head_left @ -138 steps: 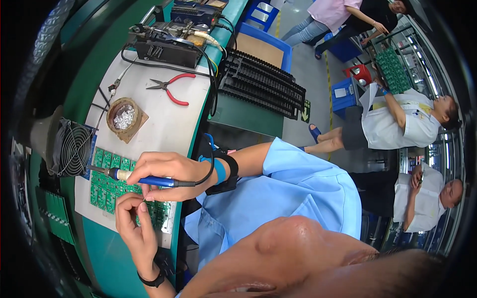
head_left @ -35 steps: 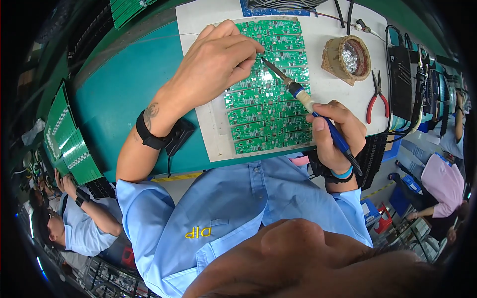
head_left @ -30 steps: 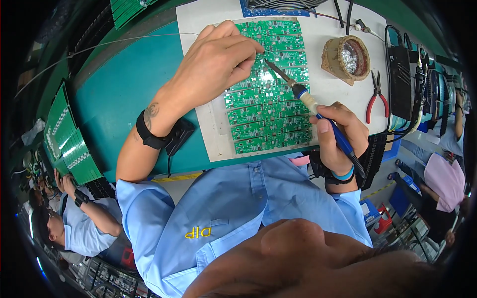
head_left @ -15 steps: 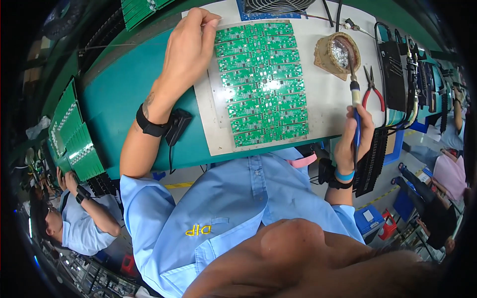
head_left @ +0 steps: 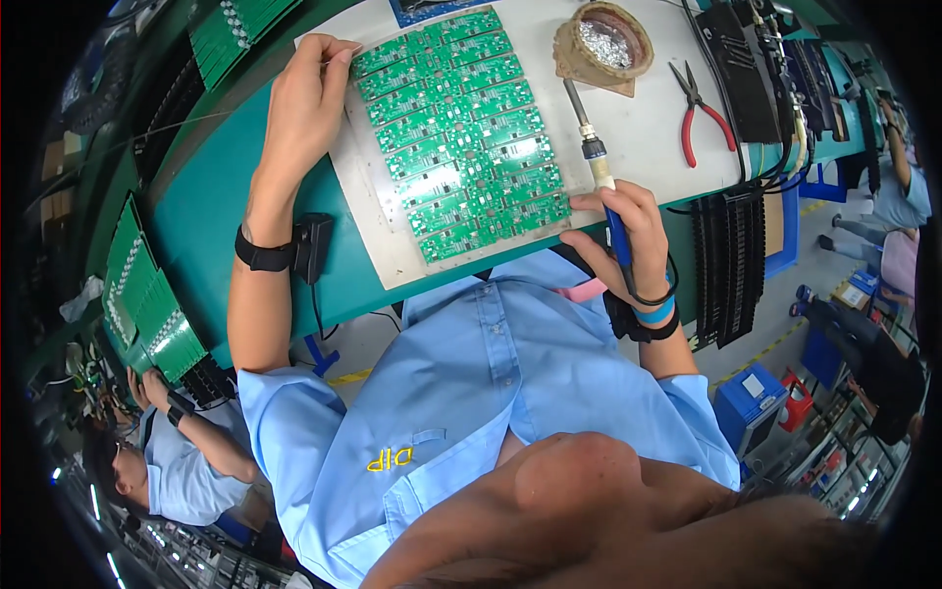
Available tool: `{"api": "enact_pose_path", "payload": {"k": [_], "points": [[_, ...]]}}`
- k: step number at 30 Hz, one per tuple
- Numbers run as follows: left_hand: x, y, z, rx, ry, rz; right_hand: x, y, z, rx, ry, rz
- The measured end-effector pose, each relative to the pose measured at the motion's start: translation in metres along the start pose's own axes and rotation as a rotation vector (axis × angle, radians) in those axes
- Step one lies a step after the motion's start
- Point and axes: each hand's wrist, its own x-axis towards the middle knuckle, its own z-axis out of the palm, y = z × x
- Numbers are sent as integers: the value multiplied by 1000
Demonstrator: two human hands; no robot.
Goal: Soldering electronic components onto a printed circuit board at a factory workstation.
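Observation:
A panel of green circuit boards [head_left: 461,137], set side by side in two columns, lies on a pale board. My left hand [head_left: 309,103] is at its far left corner, thumb and fingers pinched on a thin solder wire that trails off to the left. My right hand [head_left: 633,236] holds a soldering iron [head_left: 616,221] with a blue handle, its metal tip pointing away over the pale board. The right thumb and a finger reach toward the panel's near right corner; whether they touch it I cannot tell.
A brown round pot [head_left: 603,49] with shiny silvery contents stands at the far right. Red-handled pliers [head_left: 699,113] lie right of it. Cables and a black holder [head_left: 736,69] line the right side. At left, a co-worker's hands [head_left: 147,388] are by green boards [head_left: 147,294].
My right hand has drawn the iron's tip out of the pot and come nearer the panel's near right corner. The view has shifted; the left hand stays by the panel's far left corner.

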Motion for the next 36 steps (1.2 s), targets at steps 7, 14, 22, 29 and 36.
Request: {"api": "enact_pose_path", "payload": {"k": [7, 14, 22, 29, 36], "points": [[-4, -3, 2, -18, 32, -17, -3, 2, 4, -14, 36, -23], [-7, 1, 1, -12, 11, -45, -8, 1, 3, -67, 82, -48], [-15, 1, 2, -58, -8, -16, -22, -5, 2, -88, 91, -44], [-13, 16, -5, -45, -25, -21, -26, -8, -14, 19, 56, -45], [-10, 42, 3, -51, -182, 331, 25, -19, -26, 144, 104, 51]]}}
